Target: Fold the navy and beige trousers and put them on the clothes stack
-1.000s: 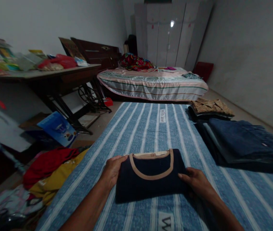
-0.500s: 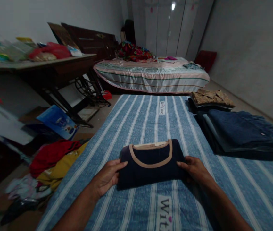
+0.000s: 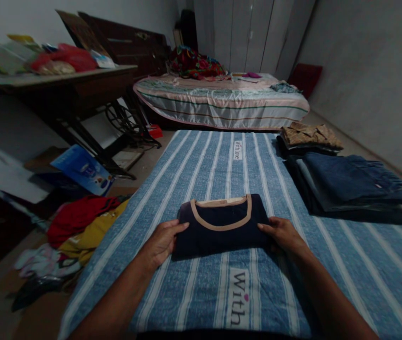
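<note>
A dark navy shirt (image 3: 218, 241) with a tan round neckband lies folded into a flat rectangle, its collar facing away from me. My left hand (image 3: 163, 243) grips its left edge, thumb on top and the fingers partly tucked underneath. At the opposite edge, my right hand (image 3: 284, 236) pinches the cloth the same way, with its fingertips hidden below. Beneath the shirt spreads a blue sheet (image 3: 172, 184) with white stripes and printed lettering.
Folded jeans (image 3: 349, 182) lie stacked at the right, with a brown patterned garment (image 3: 310, 137) on a pile behind them. Red and yellow clothes (image 3: 80, 222) heap on the floor at left. A sewing-machine table (image 3: 80, 82) and another bed (image 3: 222, 106) stand beyond.
The view has tipped slightly downward, so everything sits a little differently in frame. Both hands keep their hold on the folded shirt, which looks otherwise the same.
</note>
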`<move>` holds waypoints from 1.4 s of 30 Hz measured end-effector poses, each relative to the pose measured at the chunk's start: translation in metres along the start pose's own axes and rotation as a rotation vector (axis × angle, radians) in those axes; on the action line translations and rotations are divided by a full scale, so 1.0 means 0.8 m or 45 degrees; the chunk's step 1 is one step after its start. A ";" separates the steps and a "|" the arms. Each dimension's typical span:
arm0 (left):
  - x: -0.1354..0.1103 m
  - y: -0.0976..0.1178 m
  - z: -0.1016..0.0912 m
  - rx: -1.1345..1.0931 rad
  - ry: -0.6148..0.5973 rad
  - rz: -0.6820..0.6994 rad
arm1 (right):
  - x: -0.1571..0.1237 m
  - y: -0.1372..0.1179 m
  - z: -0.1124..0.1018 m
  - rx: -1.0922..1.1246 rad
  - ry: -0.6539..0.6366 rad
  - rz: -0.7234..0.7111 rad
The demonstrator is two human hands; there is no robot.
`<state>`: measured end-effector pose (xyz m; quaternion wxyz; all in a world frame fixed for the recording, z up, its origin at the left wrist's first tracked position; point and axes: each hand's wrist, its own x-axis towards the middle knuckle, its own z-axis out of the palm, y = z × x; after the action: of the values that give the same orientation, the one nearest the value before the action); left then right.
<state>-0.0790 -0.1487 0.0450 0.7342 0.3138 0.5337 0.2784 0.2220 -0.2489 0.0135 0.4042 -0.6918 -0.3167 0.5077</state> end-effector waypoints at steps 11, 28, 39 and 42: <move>-0.007 0.001 0.015 -0.020 0.114 0.056 | -0.005 -0.002 0.000 -0.008 0.014 -0.023; -0.002 -0.013 0.007 0.037 0.087 0.304 | -0.024 0.002 0.009 -0.145 0.060 -0.025; -0.003 -0.016 0.004 0.194 0.199 0.384 | -0.049 -0.012 0.012 -1.264 0.518 -0.446; -0.001 -0.018 0.004 0.231 0.239 0.387 | -0.056 -0.028 0.028 -1.310 0.488 -0.759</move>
<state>-0.0749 -0.1594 0.0356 0.5995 0.4283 0.5691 0.3650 0.1875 -0.2712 0.0496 0.1933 -0.7585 -0.6219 0.0223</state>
